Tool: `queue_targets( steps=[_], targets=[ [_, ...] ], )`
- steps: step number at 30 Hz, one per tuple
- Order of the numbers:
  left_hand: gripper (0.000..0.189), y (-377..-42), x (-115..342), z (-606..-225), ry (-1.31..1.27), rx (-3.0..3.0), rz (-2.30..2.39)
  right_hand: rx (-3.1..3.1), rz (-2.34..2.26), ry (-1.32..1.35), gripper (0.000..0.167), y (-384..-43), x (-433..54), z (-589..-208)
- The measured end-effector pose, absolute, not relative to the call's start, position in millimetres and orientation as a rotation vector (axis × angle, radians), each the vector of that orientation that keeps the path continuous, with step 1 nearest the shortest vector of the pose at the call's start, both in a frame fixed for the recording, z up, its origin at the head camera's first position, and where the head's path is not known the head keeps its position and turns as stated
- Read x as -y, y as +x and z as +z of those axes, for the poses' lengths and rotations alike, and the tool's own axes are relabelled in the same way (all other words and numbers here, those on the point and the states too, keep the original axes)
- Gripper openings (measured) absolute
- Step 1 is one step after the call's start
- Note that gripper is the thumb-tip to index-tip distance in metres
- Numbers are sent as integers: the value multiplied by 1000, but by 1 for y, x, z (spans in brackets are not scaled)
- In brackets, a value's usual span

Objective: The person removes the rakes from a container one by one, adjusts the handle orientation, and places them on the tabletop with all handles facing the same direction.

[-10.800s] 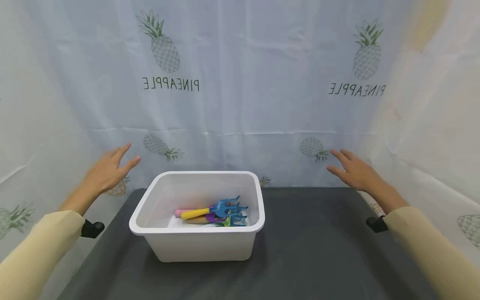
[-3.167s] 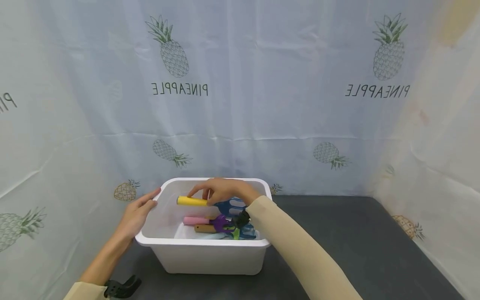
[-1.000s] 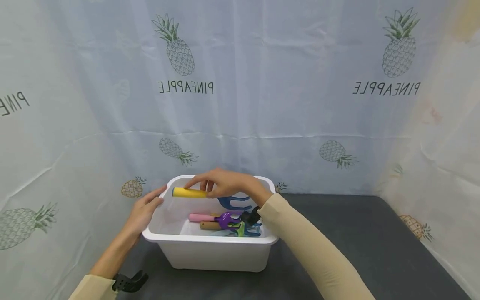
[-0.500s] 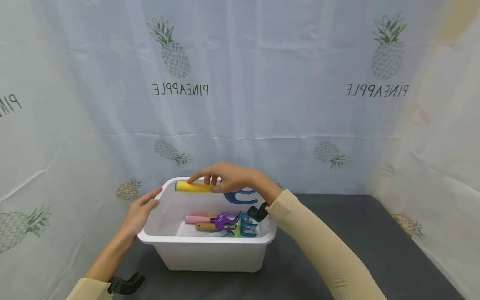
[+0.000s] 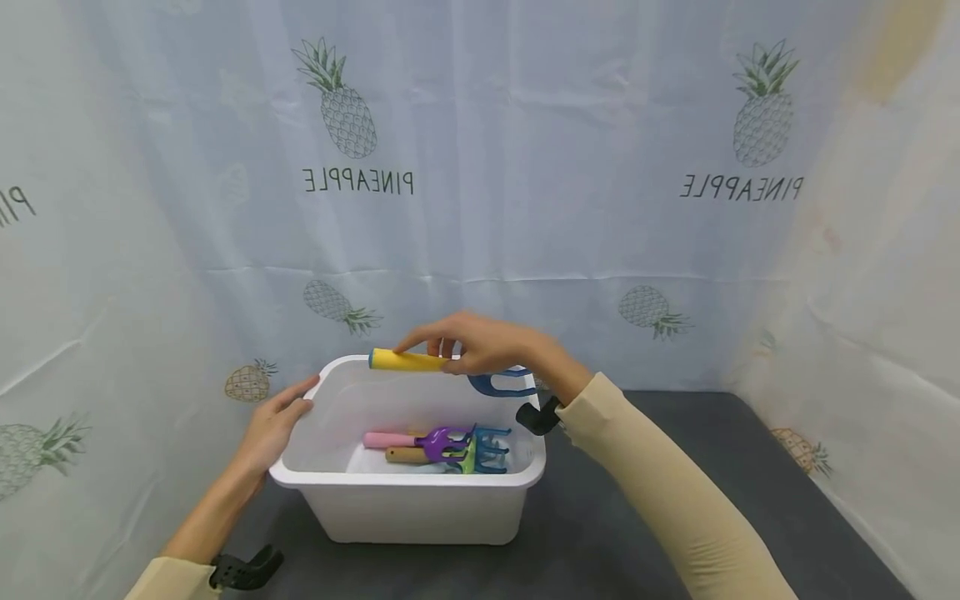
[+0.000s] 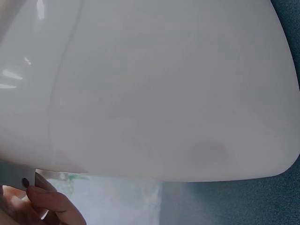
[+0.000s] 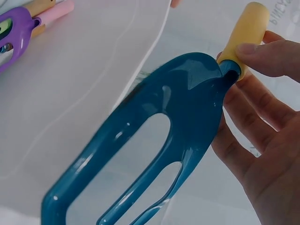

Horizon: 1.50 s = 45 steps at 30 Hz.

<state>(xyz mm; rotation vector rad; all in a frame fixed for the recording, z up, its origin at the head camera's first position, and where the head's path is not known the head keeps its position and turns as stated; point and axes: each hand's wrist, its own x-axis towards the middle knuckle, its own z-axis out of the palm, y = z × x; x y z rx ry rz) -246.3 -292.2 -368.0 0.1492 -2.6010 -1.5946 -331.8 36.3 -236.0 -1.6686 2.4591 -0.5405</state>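
Observation:
My right hand [image 5: 491, 343] pinches the yellow handle of a hand rake [image 5: 407, 361] at the level of the tub's back rim. Its blue tined head [image 7: 187, 89] points right in the head view, and the right wrist view shows thumb and fingers around the handle. At the left end of the white plastic tub [image 5: 405, 508], my left hand [image 5: 270, 427] grips the rim; in the left wrist view its thumb [image 6: 51, 201] shows at the rim. Inside lie a purple-headed fork [image 5: 438, 444], a brown handle [image 5: 405, 455] and blue tines [image 5: 492, 450].
The tub stands on a dark grey tabletop [image 5: 637, 500] that stretches to the right. A pale curtain [image 5: 525, 208] printed with pineapples hangs behind, with more pale sheeting [image 5: 97, 292] along both sides.
Both hands were raised apart at first, with the rake lying in the tub. Since then the left has taken the rim, and the right has lifted the rake, lately up and rightward.

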Motion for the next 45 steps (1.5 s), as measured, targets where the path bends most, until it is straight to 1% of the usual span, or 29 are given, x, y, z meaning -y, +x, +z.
queue_targets(
  steps=[14, 21, 32, 45],
  targets=[
    [58, -243, 298, -367, 196, 2656, -1588, -2518, -498, -1670, 55, -333, -74, -238],
    [58, -241, 299, -370, 191, 2646, -1600, -2558, -493, -1626, 54, -336, -100, -247],
    [60, -242, 300, -370, 173, 2654, -1595, -2621, -570, -1495, 53, -341, -150, -262],
    [59, -245, 298, -364, 138, 2665, -1564, -2724, -580, -1356, 59, -345, -203, -281]
  ],
)
